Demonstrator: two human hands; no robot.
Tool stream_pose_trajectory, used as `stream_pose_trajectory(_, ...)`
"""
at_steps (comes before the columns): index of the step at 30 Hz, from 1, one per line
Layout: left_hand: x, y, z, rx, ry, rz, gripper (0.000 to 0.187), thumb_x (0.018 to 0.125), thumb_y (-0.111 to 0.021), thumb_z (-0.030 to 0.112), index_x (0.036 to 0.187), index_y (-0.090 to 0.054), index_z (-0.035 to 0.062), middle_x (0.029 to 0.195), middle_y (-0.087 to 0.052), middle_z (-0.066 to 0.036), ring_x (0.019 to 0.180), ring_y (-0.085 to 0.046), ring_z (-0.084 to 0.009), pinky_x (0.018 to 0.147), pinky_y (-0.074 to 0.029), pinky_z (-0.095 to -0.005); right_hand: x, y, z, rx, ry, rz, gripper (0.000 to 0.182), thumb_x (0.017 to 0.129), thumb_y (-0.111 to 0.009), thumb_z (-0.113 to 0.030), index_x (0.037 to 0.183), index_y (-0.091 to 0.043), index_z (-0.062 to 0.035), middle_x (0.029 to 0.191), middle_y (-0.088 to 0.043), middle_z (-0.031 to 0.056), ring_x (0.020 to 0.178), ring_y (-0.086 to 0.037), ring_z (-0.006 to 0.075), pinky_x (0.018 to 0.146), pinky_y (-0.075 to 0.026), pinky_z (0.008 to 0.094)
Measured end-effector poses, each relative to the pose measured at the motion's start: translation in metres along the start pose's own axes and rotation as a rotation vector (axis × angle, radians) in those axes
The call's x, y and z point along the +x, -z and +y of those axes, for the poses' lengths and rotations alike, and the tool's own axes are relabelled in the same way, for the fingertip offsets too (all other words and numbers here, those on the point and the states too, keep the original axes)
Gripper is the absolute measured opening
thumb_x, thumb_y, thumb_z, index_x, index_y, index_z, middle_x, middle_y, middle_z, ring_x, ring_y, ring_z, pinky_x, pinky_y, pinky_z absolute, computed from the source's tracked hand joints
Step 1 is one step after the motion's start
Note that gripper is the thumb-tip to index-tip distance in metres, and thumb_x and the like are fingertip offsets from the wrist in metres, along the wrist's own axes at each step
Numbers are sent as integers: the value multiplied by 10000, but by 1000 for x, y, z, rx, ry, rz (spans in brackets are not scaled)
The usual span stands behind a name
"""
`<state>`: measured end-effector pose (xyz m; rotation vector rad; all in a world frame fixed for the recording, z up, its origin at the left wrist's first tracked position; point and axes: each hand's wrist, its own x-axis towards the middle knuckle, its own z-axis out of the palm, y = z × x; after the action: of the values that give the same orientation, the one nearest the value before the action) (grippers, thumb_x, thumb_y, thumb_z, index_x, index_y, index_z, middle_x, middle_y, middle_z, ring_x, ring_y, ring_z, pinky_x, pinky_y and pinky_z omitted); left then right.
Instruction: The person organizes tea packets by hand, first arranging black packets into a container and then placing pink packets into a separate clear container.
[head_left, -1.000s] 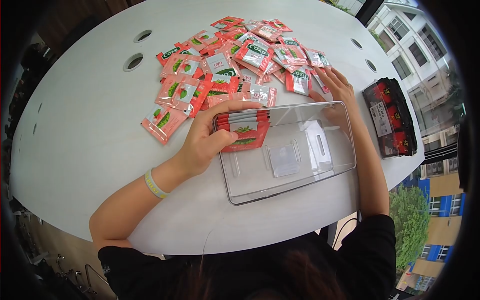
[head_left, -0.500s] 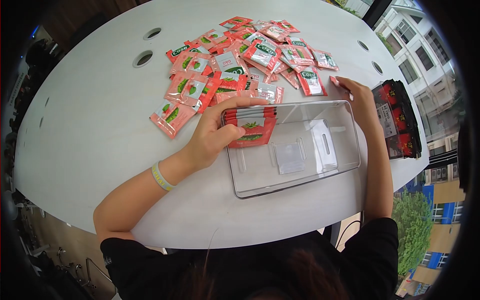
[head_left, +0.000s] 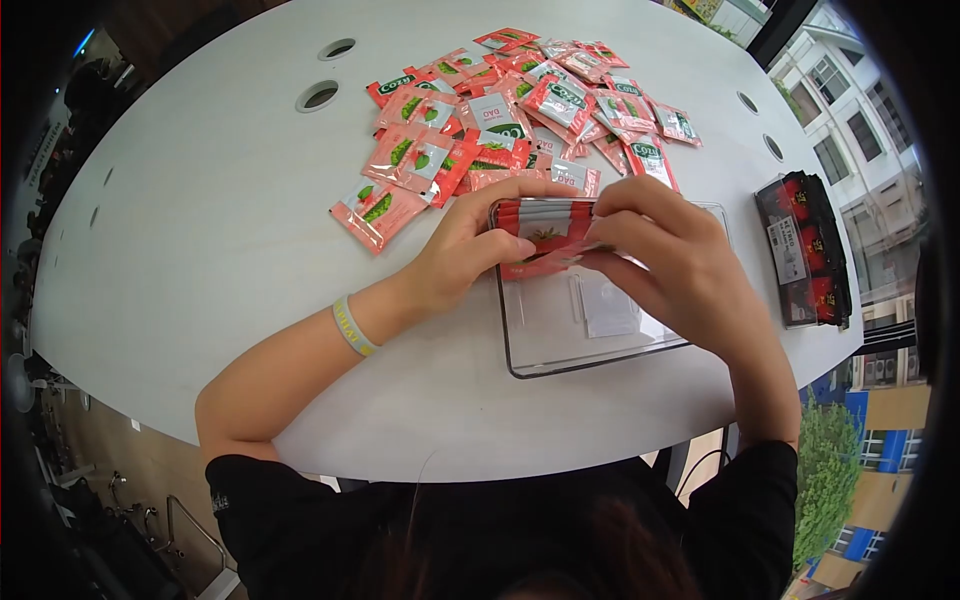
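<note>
A clear plastic box [head_left: 530, 368] stands tilted on the table before me. Inside its left end is a row of red and pink sachets [head_left: 545, 212] standing on edge. My left hand [head_left: 455, 250] is closed around that end, fingers behind the wall and thumb pressed on the front sachet. Over the box, my right hand [head_left: 680, 265] pinches a sachet [head_left: 553, 264] against the front of the row; its fingers partly cover it. Just beyond the box lies a loose pile of Cozy sachets [head_left: 495, 110], some face up, others overlapping.
To the right stands another clear box [head_left: 785, 250] holding black and red packets. Round cable holes [head_left: 318, 96] pierce the white table [head_left: 200, 220]. A window lies past the table's right edge.
My right hand has come from the pile's right side to the row in the box, bringing a sachet. My left hand still holds the box end. The whole view has shifted slightly.
</note>
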<state>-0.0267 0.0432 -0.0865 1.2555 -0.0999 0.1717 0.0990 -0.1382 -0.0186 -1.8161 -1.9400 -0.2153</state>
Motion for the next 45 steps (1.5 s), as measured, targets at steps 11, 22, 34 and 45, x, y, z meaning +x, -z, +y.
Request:
stream_pose_trajectory(11,-2,3,-11,213,-90,62,458,796,-548,92,1241,-532,-9,913,-541,2,744,-444,-56,649,-404,-228,18,-29,-10,-296,-8,72,520,572,-822,-132,1024,-571,-77,1054,-546,50,890,-577,240,625,-506,343)
stream_pose_trajectory(22,-2,6,-14,237,-70,102,494,791,-526,83,1274,-522,-20,848,-525,9,695,-433,-40,605,-385,-219,15,-30,-6,-321,-35,22,580,606,-847,-271,1080,-573,-76,1045,-568,57,894,-592,244,632,-510,333)
stream_pose_trajectory(34,-2,6,-13,217,-42,72,492,795,-505,76,1279,-504,-13,849,-530,7,715,-464,-45,620,-412,-223,10,-25,1,-323,65,27,584,571,-786,-148,1094,-546,-50,964,-562,47,779,-597,206,561,-493,313)
stream_pose_trajectory(45,-3,2,-12,152,-36,65,541,792,-506,47,1324,-450,-33,1058,-576,-41,905,-535,-74,802,-480,-249,11,-43,-7,-597,50,74,430,706,-719,-187,1086,-566,-56,862,-557,50,741,-599,173,501,-428,254)
